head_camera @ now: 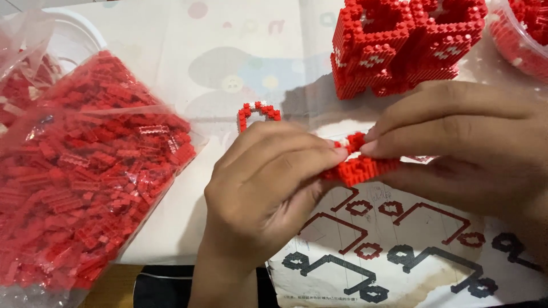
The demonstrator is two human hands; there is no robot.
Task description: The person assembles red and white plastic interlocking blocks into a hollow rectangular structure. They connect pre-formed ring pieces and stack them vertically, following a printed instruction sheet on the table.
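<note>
My left hand [268, 188] and my right hand [462, 145] meet over the table and both pinch a small assembly of tiny red bricks [359, 165] with a few white ones on top. The fingertips of both hands press on it from either side. Just behind my left hand lies a small arch of red and white bricks [258, 112], partly hidden by my fingers. A large built block of red bricks with white patches [399, 45] stands at the back, beyond my right hand.
A clear plastic bag full of loose red bricks [80, 165] fills the left side. A printed instruction sheet with red and black diagrams [399, 251] lies under my hands. A clear tub of red bricks [522, 34] sits at the far right corner.
</note>
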